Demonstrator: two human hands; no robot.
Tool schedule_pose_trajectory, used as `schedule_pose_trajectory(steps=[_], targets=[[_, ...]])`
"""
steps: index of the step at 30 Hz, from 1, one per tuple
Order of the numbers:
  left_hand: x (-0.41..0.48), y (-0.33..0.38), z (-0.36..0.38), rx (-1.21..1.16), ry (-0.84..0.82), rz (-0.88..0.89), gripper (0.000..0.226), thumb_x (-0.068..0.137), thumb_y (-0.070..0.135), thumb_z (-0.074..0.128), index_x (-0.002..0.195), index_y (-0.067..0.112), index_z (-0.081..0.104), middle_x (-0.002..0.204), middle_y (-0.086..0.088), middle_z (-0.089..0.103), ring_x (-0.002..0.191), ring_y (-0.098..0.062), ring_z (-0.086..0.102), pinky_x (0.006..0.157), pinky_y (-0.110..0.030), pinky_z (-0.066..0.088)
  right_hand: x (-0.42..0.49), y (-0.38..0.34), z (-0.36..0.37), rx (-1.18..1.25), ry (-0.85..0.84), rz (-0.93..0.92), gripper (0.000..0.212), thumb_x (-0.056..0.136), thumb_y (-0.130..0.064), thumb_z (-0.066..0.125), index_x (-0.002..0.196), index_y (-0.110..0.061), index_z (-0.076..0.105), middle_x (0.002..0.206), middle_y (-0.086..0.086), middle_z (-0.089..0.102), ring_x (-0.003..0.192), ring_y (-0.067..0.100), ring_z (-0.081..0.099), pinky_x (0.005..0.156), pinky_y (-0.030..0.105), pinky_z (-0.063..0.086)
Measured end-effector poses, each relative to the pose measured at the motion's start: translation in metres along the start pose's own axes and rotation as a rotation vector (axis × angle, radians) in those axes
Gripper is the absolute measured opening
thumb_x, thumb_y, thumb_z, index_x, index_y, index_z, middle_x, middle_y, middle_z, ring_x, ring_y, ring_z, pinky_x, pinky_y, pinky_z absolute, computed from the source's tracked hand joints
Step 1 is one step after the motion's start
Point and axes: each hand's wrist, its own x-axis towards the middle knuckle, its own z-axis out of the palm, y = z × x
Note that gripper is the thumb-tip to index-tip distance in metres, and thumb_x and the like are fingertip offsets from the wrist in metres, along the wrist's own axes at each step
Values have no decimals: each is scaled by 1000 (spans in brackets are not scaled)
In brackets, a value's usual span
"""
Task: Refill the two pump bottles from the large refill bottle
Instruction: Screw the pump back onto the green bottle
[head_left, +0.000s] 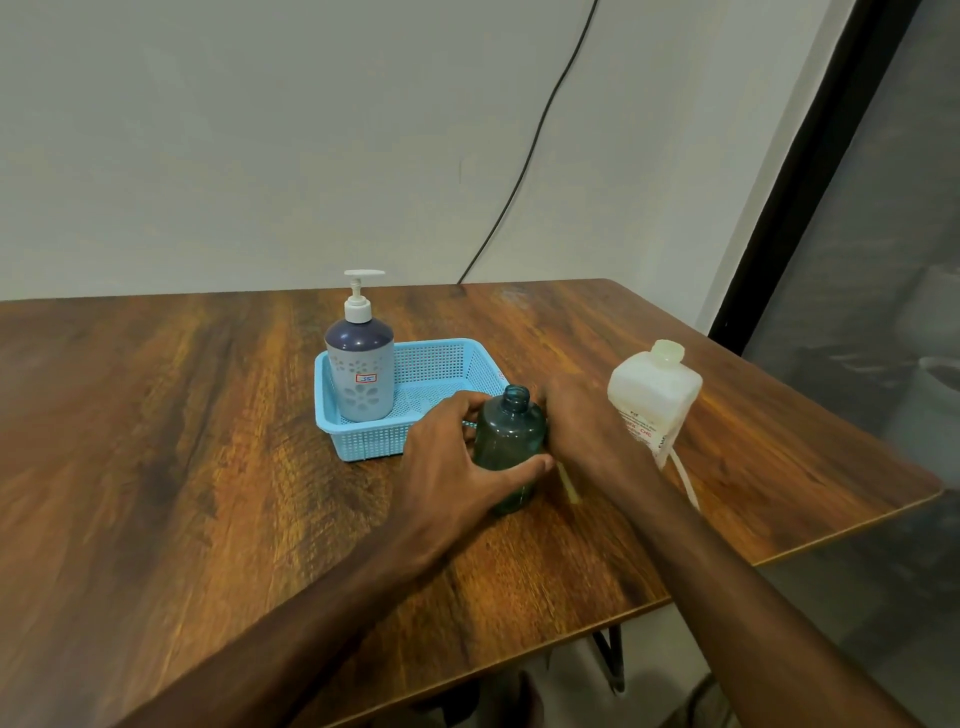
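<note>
Standing upright, green bottle mouth points up.

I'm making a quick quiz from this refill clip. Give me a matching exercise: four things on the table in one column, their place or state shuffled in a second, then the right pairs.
Things:
1. teal bottle
2. purple pump bottle
3. white refill bottle
4. blue basket

Place or state:
A. stands in the basket, pump still on
B. holds one bottle, otherwise bare
C. uncapped, at the right near the table edge
D. open neck, gripped by the left hand, with the right hand beside it

Pairs: 1-D, 2-A, 3-C, 4-B
</note>
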Motion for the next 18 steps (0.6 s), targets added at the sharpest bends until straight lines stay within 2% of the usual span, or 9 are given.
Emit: schedule_pose_trajectory(steps=[4,8,10,13,18], targets=[[0,2,-1,1,2,8,78,60,66,87,123,28,60,120,14,65,104,0,59,84,-23,57,6,-2,5,-16,38,20,9,99,-17,61,97,-10,67,83,2,57,62,6,47,53,16,33],[0,1,-4,-7,-6,1,77,60,62,89,123,28,60,119,15,64,105,-3,60,84,-22,57,8,-5,10,-49,79,49,13,99,-18,61,87,-16,58,84,3,58,59,6,42,51,17,29],[0,2,-4,-11,-6,-1,77,60,60,90,123,27,61,119,14,65,105,-3,61,84,-21,57,8,-4,11,-33,86,54,12,100,-18,60,88,-16,58,80,1,54,59,6,42,49,16,28],[1,3,-5,-12,0,2,77,59,59,91,122,26,62,119,13,67,104,-2,62,84,-24,59,7,-3,12,0,59,53,8,100,-20,60,95,-14,61,81,0,53,60,5,45,49,16,29],[2,3,-6,2,-19,-2,79,58,60,91,123,27,61,120,14,65,102,1,59,83,-20,57,4,-1,11,26,-6,47,15,100,-20,60,87,-17,54,81,0,56,62,6,47,51,17,32]])
